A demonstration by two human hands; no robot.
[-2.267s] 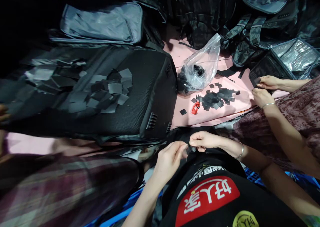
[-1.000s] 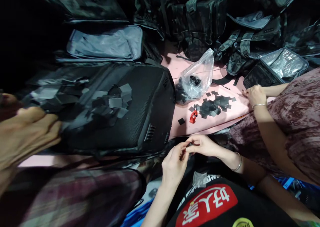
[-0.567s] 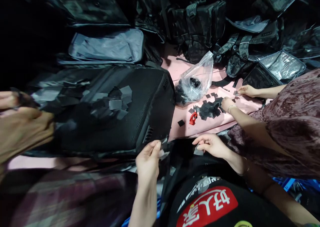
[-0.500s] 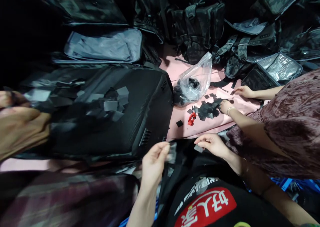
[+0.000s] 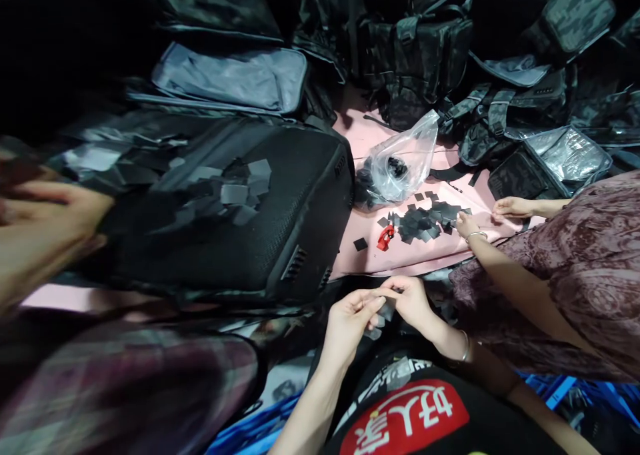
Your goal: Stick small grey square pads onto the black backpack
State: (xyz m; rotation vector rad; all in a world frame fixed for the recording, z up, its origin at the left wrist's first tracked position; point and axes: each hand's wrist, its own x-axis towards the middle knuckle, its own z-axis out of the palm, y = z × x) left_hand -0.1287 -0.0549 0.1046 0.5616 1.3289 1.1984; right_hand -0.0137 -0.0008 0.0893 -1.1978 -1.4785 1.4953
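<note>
My left hand (image 5: 351, 319) and my right hand (image 5: 411, 303) meet fingertip to fingertip in front of my black apron (image 5: 395, 368). Both are closed in a pinch. Small grey, partly see-through square pieces (image 5: 384, 311) show between and just below the fingers; which fingers grip which piece is partly hidden. Beyond my hands, a heap of dark square pieces (image 5: 423, 223) lies on the pink surface (image 5: 345, 258). Red-handled snips (image 5: 385, 237) rest at its left side.
A large black backpack (image 5: 295, 221) lies at left with grey pieces (image 5: 234, 193) on top. A co-worker's hands (image 5: 467, 225) work at right beside the heap; another person's blurred hand (image 5: 60, 215) is far left. A clear plastic bag (image 5: 407, 158) stands behind, with more backpacks (image 5: 420, 55) beyond.
My hands were apart, each with a small grey piece; they have come together at the fingertips. The co-worker's hands at right have shifted slightly. The view has turned a little.
</note>
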